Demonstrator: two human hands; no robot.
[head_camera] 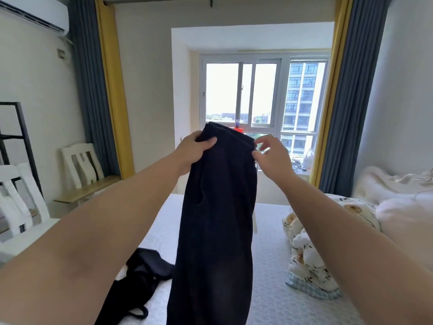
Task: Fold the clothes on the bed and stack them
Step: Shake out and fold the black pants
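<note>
Trousers (pixel 215 219), dark navy and soft, hang lengthwise from my two raised hands over the middle of the bed (pixel 269 289); the cloth looks matte and finely ribbed, with a curved pocket slit on one side and a pale drawstring dangling along its right edge; my left hand (pixel 195 148) grips the waistband's left end, fingers curled over the bunched fabric and thumb laid across the front; my right hand (pixel 273 153) pinches the waistband's right end between thumb and forefinger, the other fingers loosely spread and half open; a black garment (pixel 143 273) with thin straps lies crumpled near the bed's left edge, just beside the hanging legs; a floral quilt (pixel 307 254) is heaped along the right edge; the bed's cover is pale grey with a pebbled texture; beyond its far edge stands a bright window (pixel 262 95) flanked by yellow and grey curtains; white chairs (pixel 82 163) stand at the left wall.
</note>
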